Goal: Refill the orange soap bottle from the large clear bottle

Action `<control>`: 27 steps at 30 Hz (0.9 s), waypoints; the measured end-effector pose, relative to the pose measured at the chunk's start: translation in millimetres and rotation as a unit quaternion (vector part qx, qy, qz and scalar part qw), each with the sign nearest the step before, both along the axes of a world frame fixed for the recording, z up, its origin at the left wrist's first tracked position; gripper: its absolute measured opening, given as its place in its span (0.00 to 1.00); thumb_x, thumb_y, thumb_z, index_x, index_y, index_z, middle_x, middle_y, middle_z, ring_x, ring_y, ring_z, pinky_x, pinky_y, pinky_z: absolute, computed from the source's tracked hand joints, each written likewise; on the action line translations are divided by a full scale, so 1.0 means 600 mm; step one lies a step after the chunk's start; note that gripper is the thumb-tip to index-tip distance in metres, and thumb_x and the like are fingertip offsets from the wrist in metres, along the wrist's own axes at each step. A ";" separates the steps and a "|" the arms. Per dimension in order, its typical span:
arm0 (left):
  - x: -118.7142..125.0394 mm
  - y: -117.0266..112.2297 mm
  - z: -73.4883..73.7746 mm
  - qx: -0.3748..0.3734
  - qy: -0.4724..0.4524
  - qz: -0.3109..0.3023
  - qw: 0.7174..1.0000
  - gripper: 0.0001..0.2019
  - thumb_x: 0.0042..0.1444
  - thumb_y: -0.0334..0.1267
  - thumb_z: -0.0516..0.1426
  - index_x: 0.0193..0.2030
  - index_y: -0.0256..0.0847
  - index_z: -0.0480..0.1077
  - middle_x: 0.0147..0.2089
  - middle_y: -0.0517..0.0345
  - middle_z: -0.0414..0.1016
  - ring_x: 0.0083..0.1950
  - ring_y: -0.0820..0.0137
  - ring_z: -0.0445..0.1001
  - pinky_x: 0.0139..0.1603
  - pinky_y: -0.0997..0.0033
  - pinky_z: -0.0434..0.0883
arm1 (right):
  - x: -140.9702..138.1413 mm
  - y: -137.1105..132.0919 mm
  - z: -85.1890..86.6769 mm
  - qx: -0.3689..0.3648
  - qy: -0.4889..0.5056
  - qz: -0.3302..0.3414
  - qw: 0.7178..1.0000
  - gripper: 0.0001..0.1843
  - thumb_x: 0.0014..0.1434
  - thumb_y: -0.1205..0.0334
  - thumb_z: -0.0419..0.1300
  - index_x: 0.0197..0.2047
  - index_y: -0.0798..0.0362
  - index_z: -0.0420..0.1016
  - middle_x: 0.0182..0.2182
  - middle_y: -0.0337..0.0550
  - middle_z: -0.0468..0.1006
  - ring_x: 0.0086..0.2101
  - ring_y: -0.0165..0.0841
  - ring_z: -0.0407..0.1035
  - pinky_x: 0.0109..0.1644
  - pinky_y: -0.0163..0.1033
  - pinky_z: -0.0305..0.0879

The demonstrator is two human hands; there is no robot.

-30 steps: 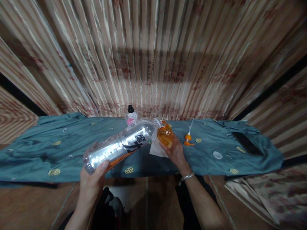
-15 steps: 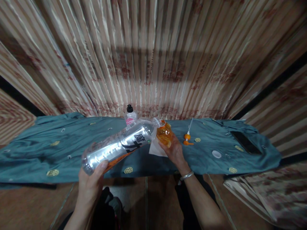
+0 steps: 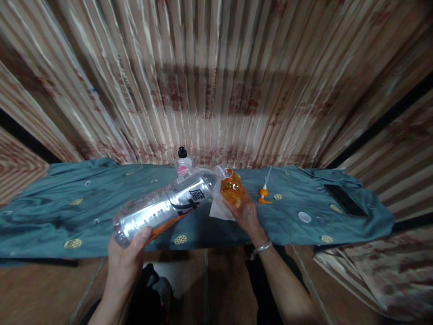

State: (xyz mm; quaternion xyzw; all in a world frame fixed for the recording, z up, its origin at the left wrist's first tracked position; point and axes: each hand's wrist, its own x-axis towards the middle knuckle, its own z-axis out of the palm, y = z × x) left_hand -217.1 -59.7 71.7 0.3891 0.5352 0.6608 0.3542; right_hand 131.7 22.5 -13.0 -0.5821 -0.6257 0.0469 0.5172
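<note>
My left hand is wrapped round the base of a large clear plastic bottle with a silver label. The bottle lies tilted in the air, its neck toward the right. My right hand grips a smaller transparent orange bottle, whose mouth is up against the large bottle's neck. Whether liquid passes between them I cannot tell. Under the orange bottle lies a white sheet, perhaps a tissue. To the right, an orange pump head with a clear tube rests on the cloth.
A teal patterned cloth covers the long narrow table. Behind the large bottle stands a clear bottle with a black cap. At the right are a white round disc and a dark phone. Striped curtains hang close behind.
Hardly anything differs. Both hands keep their hold, and the large bottle's base has shifted very slightly left.
</note>
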 end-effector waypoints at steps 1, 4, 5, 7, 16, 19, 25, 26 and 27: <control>-0.001 0.000 -0.001 -0.005 -0.017 0.001 1.000 0.43 0.47 0.57 0.85 0.68 0.49 0.82 0.62 0.50 0.95 0.64 0.46 0.92 0.74 0.47 0.86 | 0.000 -0.001 0.001 -0.002 0.002 0.001 1.000 0.34 0.72 0.42 0.74 0.73 0.51 0.83 0.59 0.65 0.92 0.60 0.64 0.89 0.67 0.82 0.87; -0.003 0.001 -0.001 -0.005 -0.035 0.005 0.999 0.42 0.45 0.53 0.86 0.67 0.50 0.82 0.60 0.54 0.95 0.62 0.48 0.92 0.73 0.48 0.86 | -0.001 -0.003 0.005 -0.005 0.010 0.007 1.000 0.33 0.72 0.43 0.74 0.73 0.49 0.82 0.61 0.65 0.92 0.61 0.63 0.88 0.70 0.83 0.86; -0.003 0.000 0.000 -0.001 -0.038 0.002 0.999 0.42 0.45 0.53 0.86 0.66 0.50 0.82 0.60 0.54 0.95 0.62 0.48 0.92 0.73 0.49 0.86 | -0.002 -0.004 0.006 -0.006 0.013 0.008 1.000 0.33 0.72 0.43 0.74 0.73 0.50 0.82 0.62 0.66 0.92 0.62 0.64 0.88 0.71 0.83 0.86; -0.001 -0.002 0.002 0.004 -0.043 -0.001 0.999 0.41 0.45 0.52 0.86 0.66 0.51 0.81 0.59 0.55 0.95 0.62 0.50 0.92 0.72 0.52 0.86 | -0.003 -0.005 0.006 -0.010 0.015 0.006 1.000 0.35 0.72 0.42 0.74 0.73 0.52 0.81 0.63 0.69 0.92 0.63 0.64 0.88 0.72 0.82 0.85; 0.001 -0.008 0.016 -0.002 -0.055 -0.006 0.998 0.43 0.44 0.53 0.86 0.67 0.49 0.82 0.62 0.48 0.96 0.65 0.43 0.92 0.82 0.42 0.79 | -0.005 -0.004 0.002 -0.007 0.007 0.000 1.000 0.35 0.73 0.39 0.73 0.75 0.47 0.81 0.61 0.65 0.92 0.61 0.64 0.88 0.69 0.84 0.86; 0.003 -0.009 0.018 -0.012 -0.051 0.007 0.999 0.45 0.41 0.54 0.87 0.67 0.49 0.82 0.63 0.46 0.95 0.66 0.40 0.92 0.80 0.40 0.81 | -0.007 -0.004 0.006 -0.013 0.010 -0.009 1.000 0.36 0.74 0.36 0.72 0.74 0.50 0.81 0.61 0.66 0.93 0.61 0.65 0.87 0.70 0.85 0.85; 0.026 -0.019 0.036 0.018 -0.035 0.010 0.999 0.40 0.47 0.54 0.85 0.67 0.50 0.82 0.65 0.49 0.94 0.70 0.42 0.90 0.88 0.38 0.72 | -0.004 -0.005 0.008 -0.032 0.013 -0.001 0.999 0.38 0.73 0.36 0.73 0.75 0.51 0.81 0.62 0.68 0.92 0.63 0.66 0.87 0.69 0.83 0.85; 0.029 -0.021 0.038 0.020 -0.033 0.007 0.999 0.39 0.49 0.54 0.84 0.67 0.50 0.82 0.65 0.49 0.93 0.70 0.42 0.89 0.89 0.38 0.72 | -0.003 -0.005 0.007 -0.034 0.012 0.000 0.999 0.38 0.73 0.35 0.73 0.75 0.50 0.81 0.62 0.67 0.92 0.63 0.65 0.86 0.69 0.83 0.85; 0.031 -0.023 0.040 0.020 -0.021 0.006 1.000 0.39 0.51 0.55 0.84 0.67 0.49 0.82 0.66 0.49 0.93 0.70 0.42 0.90 0.88 0.39 0.73 | -0.002 -0.004 0.006 -0.033 0.011 0.000 0.999 0.38 0.73 0.35 0.73 0.75 0.50 0.81 0.61 0.66 0.92 0.62 0.65 0.86 0.69 0.82 0.85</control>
